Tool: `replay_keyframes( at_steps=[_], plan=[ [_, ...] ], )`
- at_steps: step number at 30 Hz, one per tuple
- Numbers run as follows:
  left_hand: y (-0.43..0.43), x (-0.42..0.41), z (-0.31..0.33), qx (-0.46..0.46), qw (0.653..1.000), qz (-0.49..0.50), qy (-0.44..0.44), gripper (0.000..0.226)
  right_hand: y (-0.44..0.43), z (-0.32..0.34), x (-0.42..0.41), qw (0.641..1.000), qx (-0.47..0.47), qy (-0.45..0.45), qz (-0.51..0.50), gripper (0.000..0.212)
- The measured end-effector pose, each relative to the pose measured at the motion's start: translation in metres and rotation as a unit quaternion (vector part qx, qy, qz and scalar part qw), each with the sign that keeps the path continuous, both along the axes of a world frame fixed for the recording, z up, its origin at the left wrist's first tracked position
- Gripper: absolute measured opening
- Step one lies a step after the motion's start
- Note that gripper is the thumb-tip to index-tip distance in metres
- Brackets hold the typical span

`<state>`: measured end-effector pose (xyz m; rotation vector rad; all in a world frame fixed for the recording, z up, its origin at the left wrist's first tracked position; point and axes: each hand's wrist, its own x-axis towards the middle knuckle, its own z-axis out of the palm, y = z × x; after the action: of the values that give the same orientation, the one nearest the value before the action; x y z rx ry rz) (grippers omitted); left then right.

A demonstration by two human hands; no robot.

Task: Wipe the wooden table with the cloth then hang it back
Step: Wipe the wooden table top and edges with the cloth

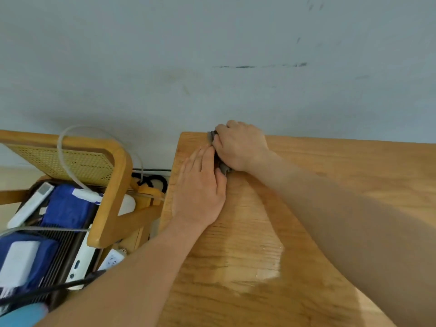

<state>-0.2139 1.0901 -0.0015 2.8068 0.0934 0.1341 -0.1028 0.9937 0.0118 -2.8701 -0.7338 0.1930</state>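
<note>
The wooden table [330,175] fills the right half of the head view, its far left corner against the wall. A grey cloth [223,169] lies bunched at that corner, mostly hidden. My right hand [240,146] presses down on the cloth with fingers curled over it. My left hand [200,185] lies flat on the tabletop just left of the cloth, fingers together and touching its edge. A shiny wet patch [257,263] shows on the wood nearer to me.
A wooden chair with a cane back [77,161] stands left of the table, loaded with white devices, blue cloth items [66,206] and cables. A power strip [113,258] and a black cord lie below. A pale wall [212,67] rises right behind the table.
</note>
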Motion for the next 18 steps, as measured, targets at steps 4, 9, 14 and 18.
replay_keyframes(
  at_steps=[4, 9, 14, 18],
  plan=[
    [-0.001, 0.0, 0.001, -0.002, 1.0, 0.01, 0.013, 0.049, 0.024, 0.006, 0.03, 0.995, -0.02, 0.095, 0.011, 0.038],
    [0.0, -0.003, 0.003, 0.017, 1.0, -0.006, 0.009, 0.049, -0.032, 0.003, 0.022, 0.998, -0.042, 0.047, 0.003, 0.05],
    [0.0, 0.001, 0.002, 0.034, 0.999, 0.001, 0.027, 0.05, -0.106, 0.016, 0.032, 0.979, -0.145, 0.1, -0.099, 0.049],
    [0.001, -0.001, 0.0, 0.026, 0.999, -0.002, 0.035, 0.053, -0.042, 0.009, 0.016, 0.989, -0.138, 0.006, -0.044, 0.032]
  ],
)
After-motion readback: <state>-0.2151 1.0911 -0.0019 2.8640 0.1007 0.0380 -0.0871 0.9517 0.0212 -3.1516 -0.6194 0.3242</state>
